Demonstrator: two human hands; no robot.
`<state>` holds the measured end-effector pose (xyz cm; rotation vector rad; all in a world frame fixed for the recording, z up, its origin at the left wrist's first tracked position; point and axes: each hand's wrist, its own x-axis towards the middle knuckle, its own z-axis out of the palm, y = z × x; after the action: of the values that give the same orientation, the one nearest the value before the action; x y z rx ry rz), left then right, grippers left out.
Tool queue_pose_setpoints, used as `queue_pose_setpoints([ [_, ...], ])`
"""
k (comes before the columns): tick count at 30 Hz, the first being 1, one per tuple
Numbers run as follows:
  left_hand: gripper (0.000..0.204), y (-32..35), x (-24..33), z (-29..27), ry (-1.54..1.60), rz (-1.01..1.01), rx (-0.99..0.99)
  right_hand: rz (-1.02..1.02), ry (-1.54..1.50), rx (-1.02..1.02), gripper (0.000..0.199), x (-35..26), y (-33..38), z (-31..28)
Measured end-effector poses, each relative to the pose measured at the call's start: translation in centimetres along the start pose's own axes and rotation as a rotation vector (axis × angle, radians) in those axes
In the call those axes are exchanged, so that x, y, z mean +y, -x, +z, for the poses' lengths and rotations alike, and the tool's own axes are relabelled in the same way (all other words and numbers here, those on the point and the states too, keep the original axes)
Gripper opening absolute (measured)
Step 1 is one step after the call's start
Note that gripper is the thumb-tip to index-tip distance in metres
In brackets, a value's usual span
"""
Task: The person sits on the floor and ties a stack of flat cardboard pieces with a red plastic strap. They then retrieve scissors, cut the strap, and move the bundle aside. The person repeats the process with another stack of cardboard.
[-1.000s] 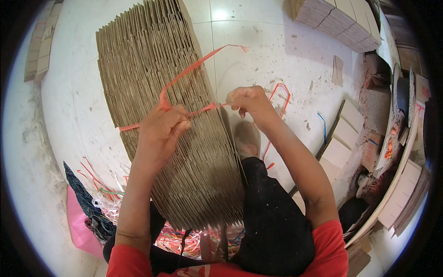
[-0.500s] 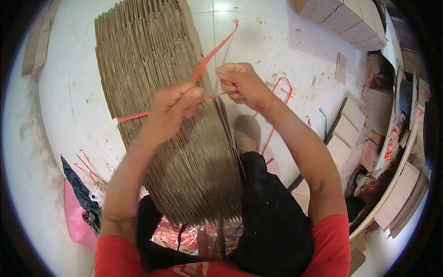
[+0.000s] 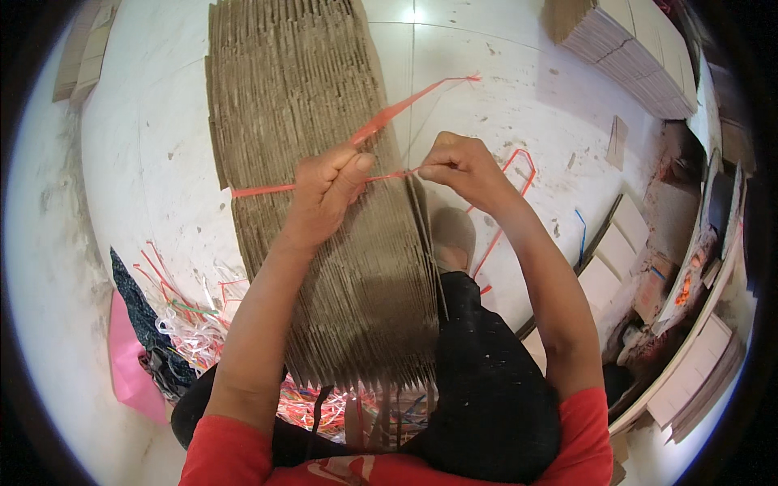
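While gripping the red plastic strap (image 3: 263, 191) across a long bundle of flattened brown cardboard (image 3: 300, 89), no more motion blur on the left hand (image 3: 324, 190) compared with half a second ago. Clenched round the strap now, thumb on top, over the middle of the bundle. Right hand (image 3: 468, 168) just past the bundle's right side, pinching the strap between thumb and fingers, with a pretty straight run between both hands. Free tail (image 3: 413, 104) above the left fist, noticeably steeper half a second ago, now slanting over to the right. Probably means slack coming out and a snugger band, but can't tell about any knot under those fingers. Bundle lying lengthwise, near end between the dark-trousered legs (image 3: 498, 389), close to a heap of strap scraps (image 3: 312, 405). Another red strap (image 3: 531, 168) off to the right, untouched.
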<state>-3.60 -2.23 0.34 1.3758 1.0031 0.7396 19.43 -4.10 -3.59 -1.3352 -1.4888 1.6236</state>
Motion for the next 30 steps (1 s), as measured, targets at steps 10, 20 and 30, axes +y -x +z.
queue_pose_setpoints([
  [10, 0.035, -0.2, 0.3, 0.2, -0.007, -0.006, 0.013, 0.102, -1.219, -0.058, 0.024, 0.0, -2.0, 3.2],
  [20, 0.038, -0.6, 0.5, -0.1, 0.220, -0.155, 0.049, 0.245, -0.899, -0.009, 0.029, -1.4, -2.4, 3.1],
  [30, 0.035, -0.5, 0.5, 0.0, 0.060, -0.022, 0.014, 0.133, -0.996, 0.095, 0.021, -1.4, -1.0, 1.1],
])
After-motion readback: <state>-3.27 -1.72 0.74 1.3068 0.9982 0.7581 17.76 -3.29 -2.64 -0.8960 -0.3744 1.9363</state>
